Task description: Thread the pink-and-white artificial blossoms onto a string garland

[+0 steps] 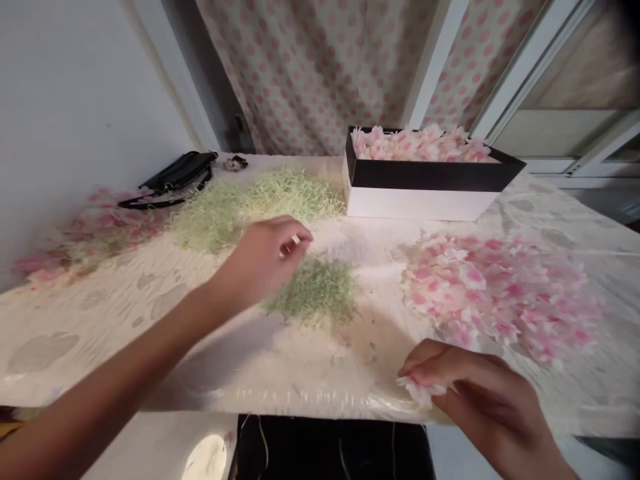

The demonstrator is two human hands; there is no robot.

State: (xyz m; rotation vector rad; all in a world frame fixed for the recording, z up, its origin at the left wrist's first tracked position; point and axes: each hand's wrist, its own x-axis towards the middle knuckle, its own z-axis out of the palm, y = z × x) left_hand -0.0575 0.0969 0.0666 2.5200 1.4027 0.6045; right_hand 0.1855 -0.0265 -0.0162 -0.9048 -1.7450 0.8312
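My right hand (480, 393), near the table's front edge, pinches a small pale pink artificial flower (423, 392) between thumb and fingers. My left hand (267, 260) hovers over the middle of the table with thumb and index finger curled into a pinch; whether anything is between the tips cannot be made out. Just below and beside it lies a small tuft of green artificial foliage (320, 291). Beyond the right hand spreads a heap of pink and white artificial flowers (495, 287).
A black and white box (415, 200) filled with pink flowers stands at the back right. Paler green foliage (285, 193) lies behind my left hand. At the left are more pink flowers (100, 227) and a black bag (185, 170). A patterned cover lies over the table (200, 373).
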